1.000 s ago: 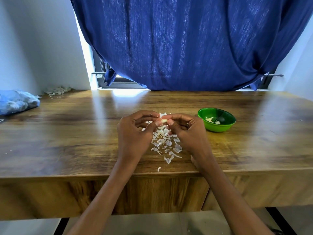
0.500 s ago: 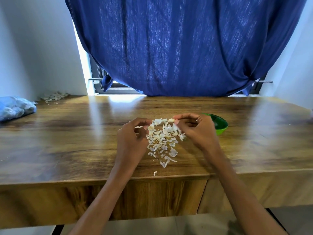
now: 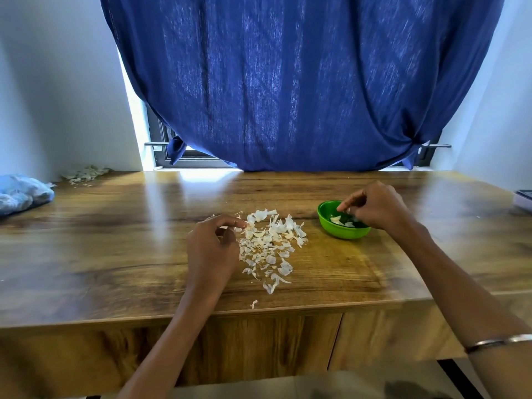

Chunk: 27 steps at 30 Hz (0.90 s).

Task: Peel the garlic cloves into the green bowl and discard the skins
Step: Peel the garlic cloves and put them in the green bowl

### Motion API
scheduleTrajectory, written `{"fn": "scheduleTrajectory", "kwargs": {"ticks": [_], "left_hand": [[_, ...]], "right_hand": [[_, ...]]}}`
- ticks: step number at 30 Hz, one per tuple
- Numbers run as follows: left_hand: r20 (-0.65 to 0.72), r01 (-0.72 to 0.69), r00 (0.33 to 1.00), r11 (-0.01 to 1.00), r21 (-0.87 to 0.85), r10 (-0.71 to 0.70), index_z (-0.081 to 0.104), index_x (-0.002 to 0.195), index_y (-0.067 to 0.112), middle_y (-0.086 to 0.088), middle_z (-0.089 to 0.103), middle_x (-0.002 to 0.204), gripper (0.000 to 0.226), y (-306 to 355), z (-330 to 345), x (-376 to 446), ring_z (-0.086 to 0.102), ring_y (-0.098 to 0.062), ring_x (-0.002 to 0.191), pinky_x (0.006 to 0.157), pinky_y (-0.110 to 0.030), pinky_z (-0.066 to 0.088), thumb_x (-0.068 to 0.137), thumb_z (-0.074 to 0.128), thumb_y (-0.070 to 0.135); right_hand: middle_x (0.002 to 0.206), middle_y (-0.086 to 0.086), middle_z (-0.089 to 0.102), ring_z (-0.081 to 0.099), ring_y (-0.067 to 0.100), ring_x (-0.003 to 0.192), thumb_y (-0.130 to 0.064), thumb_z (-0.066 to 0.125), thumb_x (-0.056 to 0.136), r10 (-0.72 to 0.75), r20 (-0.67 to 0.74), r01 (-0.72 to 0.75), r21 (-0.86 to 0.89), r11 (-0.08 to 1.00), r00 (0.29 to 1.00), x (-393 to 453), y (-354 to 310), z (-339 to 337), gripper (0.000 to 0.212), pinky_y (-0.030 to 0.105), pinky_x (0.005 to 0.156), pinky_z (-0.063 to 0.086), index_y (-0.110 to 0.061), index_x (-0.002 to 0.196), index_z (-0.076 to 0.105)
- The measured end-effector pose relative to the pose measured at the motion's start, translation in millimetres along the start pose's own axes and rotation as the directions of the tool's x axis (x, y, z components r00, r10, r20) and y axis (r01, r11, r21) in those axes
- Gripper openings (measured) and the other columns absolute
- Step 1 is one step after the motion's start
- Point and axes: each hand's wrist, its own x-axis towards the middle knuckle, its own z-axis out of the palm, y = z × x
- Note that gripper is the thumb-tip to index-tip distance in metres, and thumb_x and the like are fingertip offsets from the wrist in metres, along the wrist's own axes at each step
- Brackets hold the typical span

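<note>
Right hand is over the green bowl, right of centre on the table — fingers curled down toward the bowl's inside, fingertips bunched close together. Can't tell whether they pinch a clove or hold nothing; the tips are small and partly in shadow. The back of the hand covers the bowl's far right rim.

Left hand sits at the left edge of the skin pile, fingers loosely curled, index and thumb close together near the pile's far-left corner. There may be a scrap of skin between them, but it's too small to make out.

Peeled cloves — a few pale pieces lie in the bowl bottom, partly hidden by the right hand; no count possible.

The skin pile is mid-table, between the two hands, just left of the bowl and apart from it. One stray flake lies near the table's near edge.

Far left: a second heap of skins in the far corner, and a crumpled blue bag cut off by the frame's left edge. Far right edge — a pale flat object, mostly cut off, not identifiable. A bangle is on the right wrist. A blue curtain hangs behind the table.
</note>
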Motion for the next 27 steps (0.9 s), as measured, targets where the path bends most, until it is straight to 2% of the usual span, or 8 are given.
{"fn": "scheduleTrajectory", "kwargs": {"ticks": [3, 7, 10, 13, 16, 20, 24, 27], "left_hand": [[-0.051, 0.044, 0.998, 0.999, -0.03, -0.045, 0.078, 0.088, 0.03, 0.021, 0.071, 0.088, 0.043, 0, -2, 0, 0.066, 0.007, 0.078, 0.067, -0.005, 0.046, 0.088, 0.057, -0.008], [-0.177, 0.115, 0.976, 0.99, -0.078, -0.127, 0.078, 0.092, 0.028, 0.009, 0.076, 0.093, 0.043, -3, -3, 2, 0.067, -0.003, 0.079, 0.067, -0.022, 0.053, 0.084, 0.055, -0.008], [-0.228, 0.165, 0.954, 0.976, -0.144, -0.195, 0.074, 0.09, 0.032, 0.01, 0.074, 0.089, 0.047, -3, -4, 1, 0.065, -0.006, 0.077, 0.071, -0.031, 0.056, 0.078, 0.056, -0.01], [-0.234, 0.211, 0.939, 0.96, -0.186, -0.252, 0.078, 0.096, 0.025, 0.012, 0.073, 0.089, 0.044, -3, -6, 2, 0.067, -0.008, 0.08, 0.079, -0.039, 0.06, 0.077, 0.056, -0.009], [-0.252, 0.264, 0.912, 0.934, -0.241, -0.323, 0.078, 0.103, 0.018, 0.002, 0.075, 0.094, 0.044, -4, -7, 3, 0.069, -0.013, 0.082, 0.078, -0.037, 0.06, 0.078, 0.054, -0.009], [-0.324, 0.326, 0.825, 0.858, -0.397, -0.463, 0.076, 0.106, 0.015, -0.006, 0.073, 0.101, 0.046, -4, -8, 5, 0.07, -0.018, 0.079, 0.063, -0.03, 0.056, 0.078, 0.05, -0.01], [-0.325, 0.344, 0.804, 0.836, -0.427, -0.497, 0.074, 0.108, 0.015, -0.009, 0.069, 0.109, 0.045, -3, -9, 5, 0.068, -0.02, 0.087, 0.071, -0.034, 0.057, 0.078, 0.049, -0.008], [-0.312, 0.357, 0.803, 0.828, -0.432, -0.508, 0.073, 0.107, 0.015, -0.01, 0.068, 0.111, 0.042, 1, -11, 3, 0.064, -0.012, 0.08, 0.058, -0.019, 0.05, 0.081, 0.05, -0.009]], "right_hand": [[0.081, -0.021, 0.064, 0.056, -0.008, 0.07, -0.015, 0.069, 0.094, -0.01, -0.005, 0.01, 0.01, 1.0, 1.0, 2, -3, -3, 0.022, 0.007, 0.048, 0.035, -0.034, 0.09, 0.078], [0.091, -0.019, 0.07, 0.055, -0.01, 0.074, -0.015, 0.067, 0.095, -0.058, -0.065, 0.061, 0.052, 0.997, 0.996, 1, -15, -5, 0.025, 0.008, 0.055, 0.034, -0.037, 0.091, 0.078], [0.092, -0.02, 0.071, 0.063, -0.007, 0.072, -0.012, 0.068, 0.094, -0.153, -0.065, 0.161, 0.141, 0.977, 0.986, -5, -34, 5, 0.026, 0.009, 0.055, 0.041, -0.037, 0.091, 0.075], [0.094, -0.014, 0.073, 0.063, -0.007, 0.066, -0.01, 0.067, 0.094, -0.253, 0.0, 0.248, 0.201, 0.948, 0.967, -10, -60, 24, 0.023, 0.012, 0.055, 0.048, -0.032, 0.094, 0.074], [0.09, -0.011, 0.071, 0.06, -0.004, 0.058, -0.007, 0.065, 0.094, -0.316, 0.079, 0.293, 0.218, 0.931, 0.945, -10, -84, 45, 0.023, 0.008, 0.051, 0.045, -0.028, 0.095, 0.073], [0.086, -0.017, 0.067, 0.064, -0.002, 0.075, -0.008, 0.068, 0.093, -0.374, 0.135, 0.344, 0.205, 0.916, 0.917, -6, -110, 74, 0.02, 0.006, 0.056, 0.048, -0.026, 0.1, 0.075], [0.093, -0.012, 0.071, 0.064, 0.0, 0.078, -0.008, 0.069, 0.093, -0.402, 0.189, 0.366, 0.2, 0.909, 0.896, 1, -138, 97, 0.019, 0.011, 0.064, 0.051, -0.022, 0.101, 0.078], [0.101, -0.005, 0.075, 0.064, 0.003, 0.079, -0.006, 0.071, 0.091, -0.41, 0.19, 0.387, 0.146, 0.91, 0.892, 5, -158, 112, 0.02, 0.012, 0.062, 0.047, -0.021, 0.099, 0.08]]}}
